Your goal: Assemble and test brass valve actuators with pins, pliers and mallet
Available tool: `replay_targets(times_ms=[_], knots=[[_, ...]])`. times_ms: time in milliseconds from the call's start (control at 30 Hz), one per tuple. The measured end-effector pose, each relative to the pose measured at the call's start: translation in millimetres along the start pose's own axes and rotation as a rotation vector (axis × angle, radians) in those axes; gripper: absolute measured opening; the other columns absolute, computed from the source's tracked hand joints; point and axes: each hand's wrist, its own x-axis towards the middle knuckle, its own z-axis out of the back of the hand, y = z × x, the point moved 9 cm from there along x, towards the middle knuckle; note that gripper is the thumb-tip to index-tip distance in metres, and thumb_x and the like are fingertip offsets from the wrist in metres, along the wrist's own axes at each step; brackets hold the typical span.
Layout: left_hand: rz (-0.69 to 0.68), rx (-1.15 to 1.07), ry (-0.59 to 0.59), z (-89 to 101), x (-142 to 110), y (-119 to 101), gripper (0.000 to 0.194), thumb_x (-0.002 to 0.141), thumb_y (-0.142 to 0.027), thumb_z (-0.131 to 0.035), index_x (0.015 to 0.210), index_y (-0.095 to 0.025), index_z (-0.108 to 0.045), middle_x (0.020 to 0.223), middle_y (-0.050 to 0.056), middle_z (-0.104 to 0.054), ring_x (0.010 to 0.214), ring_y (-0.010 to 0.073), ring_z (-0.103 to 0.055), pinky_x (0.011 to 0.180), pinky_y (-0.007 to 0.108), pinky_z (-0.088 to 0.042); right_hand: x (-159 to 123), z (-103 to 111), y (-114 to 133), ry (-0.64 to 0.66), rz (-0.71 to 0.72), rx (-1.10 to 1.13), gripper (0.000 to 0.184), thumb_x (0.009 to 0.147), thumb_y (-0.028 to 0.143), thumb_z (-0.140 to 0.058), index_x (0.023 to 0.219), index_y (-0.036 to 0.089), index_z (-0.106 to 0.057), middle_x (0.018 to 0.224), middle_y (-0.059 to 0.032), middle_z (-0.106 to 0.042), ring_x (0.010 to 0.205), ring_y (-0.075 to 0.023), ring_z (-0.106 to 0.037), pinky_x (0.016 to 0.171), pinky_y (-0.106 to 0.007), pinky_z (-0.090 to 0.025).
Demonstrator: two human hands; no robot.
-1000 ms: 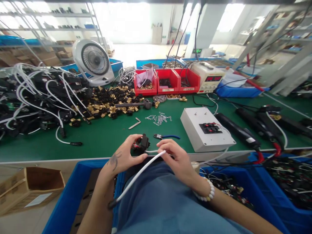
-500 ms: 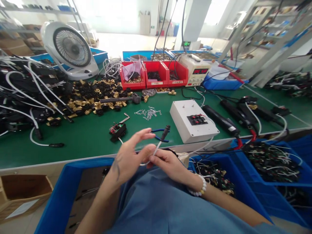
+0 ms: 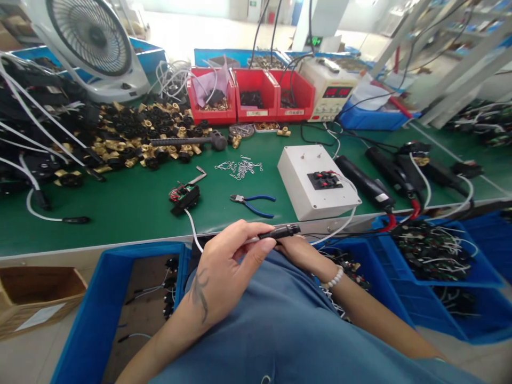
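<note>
My left hand [image 3: 226,261] is closed in a pinch on the black plug end [image 3: 280,232] of a thin white cable [image 3: 192,226], just in front of the table's near edge. My right hand [image 3: 298,250] lies under and behind the plug, its fingers mostly hidden by the left hand; it seems to grip the same cable end. The cable runs back up onto the green mat to a small black circuit module [image 3: 183,196] with red parts. Blue-handled pliers [image 3: 253,204] lie on the mat just beyond my hands.
A white switch box [image 3: 308,184] stands right of the pliers. Wire clips [image 3: 240,168], a pile of brass and black fittings [image 3: 140,144], red bins [image 3: 248,104], a fan [image 3: 92,42] and a power supply [image 3: 332,93] lie farther back. Blue crates [image 3: 100,298] flank my lap.
The view has tilted down. The plug end, held up over the mat half a second ago, now lies level between both hands at the table edge. The module stays on the mat.
</note>
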Motion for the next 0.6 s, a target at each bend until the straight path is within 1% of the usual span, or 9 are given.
replay_targets(times_ms=[100, 200, 233, 300, 367, 400, 500, 600], knots=[[-0.041, 0.075, -0.025, 3.5, 0, -5, 0.014, 0.097, -0.026, -0.062, 0.104, -0.022, -0.073, 0.084, -0.002, -0.073, 0.072, 0.0096, -0.067, 0.064, 0.018, -0.053, -8, 10, -5, -0.001, -0.016, 0.019, 0.028, 0.093, 0.011, -0.054, 0.116, 0.009, -0.071, 0.114, -0.0195, -0.072, 0.112, -0.0322, -0.068, 0.098, -0.042, -0.053], [-0.074, 0.131, -0.042, 7.1, 0, -10, 0.013, 0.098, -0.024, -0.06, 0.103, -0.021, -0.072, 0.082, -0.002, -0.072, 0.071, 0.0092, -0.065, 0.066, 0.018, -0.052, -24, 37, 5, -0.07, 0.005, 0.039, 0.032, 0.098, 0.014, -0.049, 0.123, 0.012, -0.069, 0.118, -0.0177, -0.071, 0.11, -0.0287, -0.069, 0.097, -0.041, -0.053], [-0.081, 0.144, -0.046, 7.9, 0, -11, 0.013, 0.099, -0.023, -0.059, 0.102, -0.021, -0.071, 0.082, -0.002, -0.072, 0.071, 0.0095, -0.065, 0.067, 0.019, -0.053, -31, 49, 12, -0.114, 0.032, 0.063, 0.033, 0.1, 0.017, -0.048, 0.127, 0.014, -0.066, 0.117, -0.0157, -0.072, 0.108, -0.0266, -0.069, 0.096, -0.04, -0.054], [-0.086, 0.161, -0.048, 8.3, 0, -13, 0.014, 0.099, -0.022, -0.057, 0.1, -0.02, -0.071, 0.082, -0.002, -0.072, 0.07, 0.0099, -0.066, 0.069, 0.02, -0.054, -48, 81, 32, -0.249, 0.127, 0.168, 0.031, 0.1, 0.021, -0.052, 0.129, 0.016, -0.063, 0.108, -0.0103, -0.074, 0.097, -0.0216, -0.072, 0.089, -0.034, -0.056], [-0.075, 0.158, -0.05, 8.0, 0, -12, 0.015, 0.1, -0.022, -0.056, 0.098, -0.02, -0.07, 0.079, -0.003, -0.072, 0.068, 0.0096, -0.066, 0.068, 0.019, -0.055, -67, 113, 50, -0.39, 0.199, 0.246, 0.026, 0.099, 0.025, -0.057, 0.123, 0.016, -0.063, 0.097, -0.0057, -0.075, 0.086, -0.0177, -0.072, 0.08, -0.028, -0.057], [-0.063, 0.15, -0.052, 7.9, 0, -11, 0.015, 0.1, -0.022, -0.056, 0.098, -0.02, -0.07, 0.077, -0.003, -0.072, 0.067, 0.0093, -0.066, 0.067, 0.019, -0.055, -77, 126, 60, -0.445, 0.24, 0.24, 0.023, 0.099, 0.025, -0.058, 0.119, 0.017, -0.065, 0.098, -0.0048, -0.075, 0.086, -0.0164, -0.072, 0.081, -0.026, -0.057], [-0.027, 0.128, -0.073, 8.7, -2, -6, 0.01, 0.098, -0.023, -0.061, 0.102, -0.022, -0.07, 0.08, -0.004, -0.074, 0.068, 0.0087, -0.068, 0.064, 0.018, -0.054, -100, 153, 87, -0.548, 0.368, 0.146, 0.02, 0.101, 0.024, -0.057, 0.117, 0.02, -0.069, 0.104, -0.004, -0.074, 0.091, -0.015, -0.071, 0.083, -0.024, -0.056], [-0.084, 0.132, -0.108, 11.0, -5, -10, 0.009, 0.095, -0.02, -0.066, 0.102, -0.022, -0.071, 0.091, -0.002, -0.075, 0.077, 0.0094, -0.069, 0.067, 0.018, -0.054, -112, 167, 99, -0.613, 0.392, 0.072, 0.021, 0.102, 0.024, -0.056, 0.118, 0.02, -0.069, 0.104, -0.0041, -0.075, 0.091, -0.0153, -0.072, 0.082, -0.023, -0.056]])
